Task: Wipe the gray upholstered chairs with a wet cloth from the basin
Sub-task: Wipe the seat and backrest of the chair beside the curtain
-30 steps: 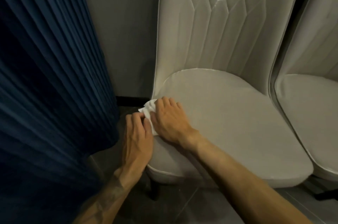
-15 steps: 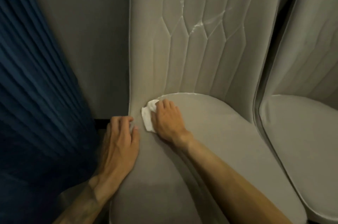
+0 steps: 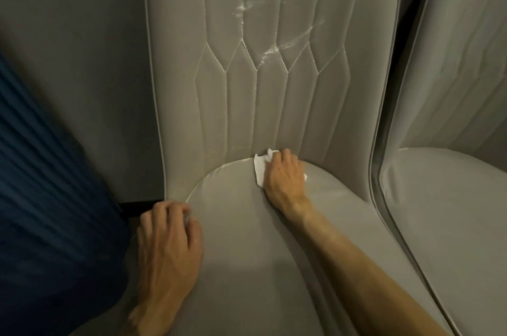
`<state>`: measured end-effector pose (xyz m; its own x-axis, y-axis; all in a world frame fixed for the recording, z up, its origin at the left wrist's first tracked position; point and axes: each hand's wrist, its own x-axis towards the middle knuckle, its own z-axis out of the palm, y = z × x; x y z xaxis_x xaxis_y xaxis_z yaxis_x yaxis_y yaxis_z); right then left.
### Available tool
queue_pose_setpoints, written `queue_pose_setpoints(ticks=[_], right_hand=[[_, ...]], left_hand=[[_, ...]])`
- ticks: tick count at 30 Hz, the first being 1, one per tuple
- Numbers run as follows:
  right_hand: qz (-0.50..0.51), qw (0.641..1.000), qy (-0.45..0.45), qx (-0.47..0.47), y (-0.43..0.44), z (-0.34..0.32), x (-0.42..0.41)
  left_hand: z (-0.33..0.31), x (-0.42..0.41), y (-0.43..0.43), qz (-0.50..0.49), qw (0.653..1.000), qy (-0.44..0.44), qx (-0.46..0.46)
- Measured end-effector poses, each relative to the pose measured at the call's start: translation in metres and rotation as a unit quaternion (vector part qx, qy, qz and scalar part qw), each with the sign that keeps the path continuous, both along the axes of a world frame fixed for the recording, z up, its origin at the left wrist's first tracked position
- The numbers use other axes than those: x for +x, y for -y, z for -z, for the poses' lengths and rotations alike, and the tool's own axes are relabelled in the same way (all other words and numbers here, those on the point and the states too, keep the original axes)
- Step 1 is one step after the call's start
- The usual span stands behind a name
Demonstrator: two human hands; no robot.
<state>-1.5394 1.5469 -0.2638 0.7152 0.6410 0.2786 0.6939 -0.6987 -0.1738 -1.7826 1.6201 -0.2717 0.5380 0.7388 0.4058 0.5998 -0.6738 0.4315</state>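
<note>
A gray upholstered chair with a quilted backrest fills the middle of the view. Wet streaks shine on the upper backrest. My right hand presses a small white cloth onto the back of the seat, right where seat and backrest meet; most of the cloth is hidden under my fingers. My left hand rests on the seat's left edge, its fingers curled over the rim. A second gray chair stands close on the right. No basin is in view.
A dark blue pleated curtain hangs at the left, close to my left arm. A gray wall stands behind the chairs, with a dark skirting strip at its foot.
My right hand has slid the cloth from the seat's left side rightward along the seam to the middle of the backrest's base. The view has moved closer. My left hand stays on the left edge.
</note>
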Motion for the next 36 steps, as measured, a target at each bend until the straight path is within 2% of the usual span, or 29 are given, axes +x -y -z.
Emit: queue_pose_setpoints(ticks=[2, 5, 6, 8, 10, 11, 13, 16, 18, 20, 22, 23, 25, 27, 29, 33, 36], right_hand=[[-0.002, 0.999, 0.008, -0.039, 0.013, 0.003, 0.016], [0.076, 0.997, 0.010, -0.014, 0.018, 0.004, 0.016], [0.065, 0.998, 0.010, 0.011, 0.005, 0.001, 0.003], [-0.029, 0.998, -0.008, 0.054, -0.024, 0.001, -0.027], [-0.131, 0.991, -0.016, 0.023, -0.035, 0.003, -0.044], [-0.146, 0.989, -0.019, 0.010, -0.031, 0.002, -0.040], [-0.114, 0.993, -0.014, 0.006, -0.008, -0.002, -0.016], [0.013, 1.000, -0.009, 0.000, 0.024, 0.000, 0.019], [0.048, 0.999, -0.019, 0.006, 0.006, -0.006, 0.003], [-0.032, 0.999, -0.017, 0.022, -0.031, -0.003, -0.033], [-0.168, 0.986, 0.011, -0.008, -0.049, 0.002, -0.064], [-0.204, 0.979, 0.006, -0.024, -0.046, 0.003, -0.063], [-0.187, 0.982, -0.006, -0.034, -0.032, -0.002, -0.036], [-0.095, 0.995, 0.001, -0.044, -0.020, -0.005, -0.009], [-0.065, 0.997, -0.004, -0.052, -0.031, -0.008, -0.021], [-0.247, 0.969, -0.016, 0.003, -0.049, 0.002, -0.089], [-0.253, 0.967, -0.009, -0.026, -0.046, -0.008, -0.068]], left_hand=[[0.002, 0.000, -0.002, 0.001, 1.000, 0.020, 0.000], [0.004, 0.000, 0.000, 0.003, 1.000, 0.013, 0.006], [0.004, 0.001, 0.002, 0.000, 1.000, 0.010, 0.010], [0.003, 0.002, 0.002, -0.003, 1.000, 0.010, 0.010], [0.003, 0.001, 0.000, 0.000, 1.000, 0.018, -0.005], [0.003, -0.001, 0.000, 0.003, 1.000, 0.024, -0.014], [0.004, -0.003, -0.002, 0.010, 0.999, 0.039, -0.022], [0.003, -0.001, -0.002, 0.009, 0.998, 0.054, -0.039], [0.002, 0.001, 0.000, 0.001, 0.999, 0.039, -0.030], [0.003, 0.002, 0.000, 0.002, 0.999, 0.034, -0.024], [0.005, 0.000, -0.001, 0.005, 0.998, 0.046, -0.034], [0.006, 0.000, -0.002, 0.009, 0.998, 0.054, -0.041], [0.007, -0.001, -0.003, 0.016, 0.996, 0.069, -0.046], [0.005, -0.001, -0.002, 0.016, 0.996, 0.069, -0.050], [0.005, 0.000, -0.001, 0.007, 0.998, 0.053, -0.046], [0.006, 0.000, -0.002, 0.004, 0.997, 0.057, -0.053], [0.008, -0.001, -0.003, 0.005, 0.997, 0.063, -0.052]])
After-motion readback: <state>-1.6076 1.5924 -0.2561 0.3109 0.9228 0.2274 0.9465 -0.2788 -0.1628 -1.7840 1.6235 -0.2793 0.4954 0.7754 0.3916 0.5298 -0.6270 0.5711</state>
